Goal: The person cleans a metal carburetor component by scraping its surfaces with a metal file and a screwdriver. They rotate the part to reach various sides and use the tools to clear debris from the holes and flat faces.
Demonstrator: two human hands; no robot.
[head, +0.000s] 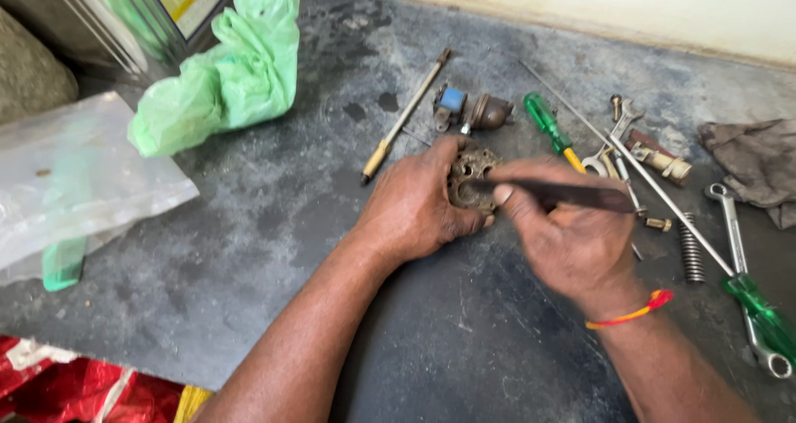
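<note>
My left hand (414,207) grips a round, rusty brown metal part with holes (470,172) and holds it against the dark stone slab (274,224). My right hand (568,232) is closed around a thin dark flat tool (572,195), whose tip rests on the face of the round part. A red and yellow thread band (638,311) circles my right wrist.
A green plastic bag (224,79) and a clear bag (75,174) lie at left. Behind the hands lie a long rod with a wooden handle (404,116), a small valve body (468,112) and a green-handled screwdriver (547,124). Spanners (734,224), a spring (690,249), another green screwdriver (759,307) and a rag (754,166) lie at right.
</note>
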